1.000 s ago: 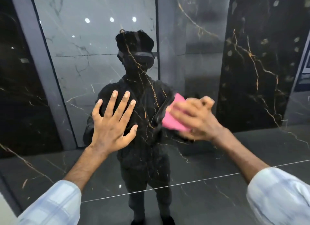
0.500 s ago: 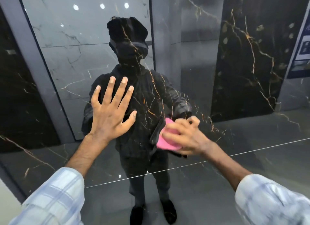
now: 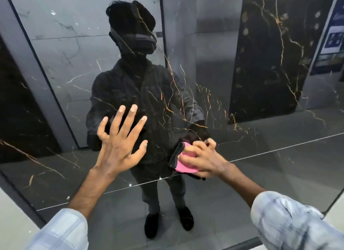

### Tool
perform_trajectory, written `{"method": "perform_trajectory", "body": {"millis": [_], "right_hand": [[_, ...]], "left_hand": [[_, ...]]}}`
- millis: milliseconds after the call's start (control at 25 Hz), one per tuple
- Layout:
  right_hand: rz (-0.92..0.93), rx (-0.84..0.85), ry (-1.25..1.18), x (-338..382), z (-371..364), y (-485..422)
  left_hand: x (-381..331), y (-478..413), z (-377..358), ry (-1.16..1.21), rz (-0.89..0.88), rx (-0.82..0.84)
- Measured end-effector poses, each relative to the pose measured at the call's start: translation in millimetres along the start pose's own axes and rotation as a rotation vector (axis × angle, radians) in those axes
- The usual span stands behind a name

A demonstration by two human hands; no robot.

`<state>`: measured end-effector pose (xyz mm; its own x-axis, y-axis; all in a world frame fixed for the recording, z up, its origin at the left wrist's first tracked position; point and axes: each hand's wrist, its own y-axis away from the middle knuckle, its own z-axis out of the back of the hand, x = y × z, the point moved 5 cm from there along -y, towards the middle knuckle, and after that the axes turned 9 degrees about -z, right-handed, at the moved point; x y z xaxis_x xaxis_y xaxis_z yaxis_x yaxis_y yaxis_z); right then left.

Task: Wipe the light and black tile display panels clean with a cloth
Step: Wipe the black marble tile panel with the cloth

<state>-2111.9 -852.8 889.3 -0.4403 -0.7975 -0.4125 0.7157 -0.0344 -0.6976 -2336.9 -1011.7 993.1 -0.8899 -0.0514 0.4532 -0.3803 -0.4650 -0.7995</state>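
against the glossy black tile panel (image 3: 186,93), low and just right of centre, the right hand (image 3: 202,159) is curled over a folded pink cloth (image 3: 183,167), fingers bent and bunched on top of it, thumb tucked under the lower edge, pressing the cloth flat onto the surface. the cloth shows only as a pink wad peeking out at the left and bottom of the hand; its dark mirror image sits just beside it in the polish. the left hand (image 3: 121,140) is spread wide open with nothing in it, palm laid on the same panel to the left of the cloth, fingers pointing up and fanned apart, near the right hand but not touching it. both forearms come up from the bottom corners in pale blue checked sleeves (image 3: 290,221) pushed back from the wrists (the right one is blurred).

the panel is black stone-look tile threaded with orange and white veins, thickest above the right hand. it is shiny enough to act as a mirror: a dark reflection of the person (image 3: 141,93) stands in the middle of it, feet at the bottom, with reflected light grey marble tiles (image 3: 70,37) behind on the left and a black gold-veined slab (image 3: 270,50) on the right. a thin pale line (image 3: 279,148), slanting up to the right, crosses the panel just behind both hands. a blue poster's reflection (image 3: 333,39) sits at the far right edge.
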Motion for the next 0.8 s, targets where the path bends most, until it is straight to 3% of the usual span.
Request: {"method": "perform_trajectory", "body": {"millis": [80,200,280,360,520,640,720,800], "right_hand": [[-0.214,-0.105,-0.069,-32,24,-12],[-0.896,-0.373,-0.354,-68,41,2],[-1.260,-0.498,-0.489,-48,23,23],[-1.542,-0.521,-0.565,-13,-4,38],[-2.095,-0.384,-0.682,66,-44,56],[-2.233,-0.334,-0.804,88,-49,41],[-2.078,-0.387,-0.799,83,-38,13],[-1.800,-0.477,-0.728,76,-18,-19]], "left_hand": [[4,24,-2,0.014,0.048,0.043],[12,52,-9,0.011,0.099,0.158],[13,60,-14,-0.001,0.071,0.204],[14,61,-17,0.008,0.056,0.213],[12,62,-22,0.023,0.053,0.198],[10,62,-24,0.043,0.063,0.186],[10,61,-22,0.077,0.064,0.161],[9,63,-16,0.148,0.086,0.110]]}}
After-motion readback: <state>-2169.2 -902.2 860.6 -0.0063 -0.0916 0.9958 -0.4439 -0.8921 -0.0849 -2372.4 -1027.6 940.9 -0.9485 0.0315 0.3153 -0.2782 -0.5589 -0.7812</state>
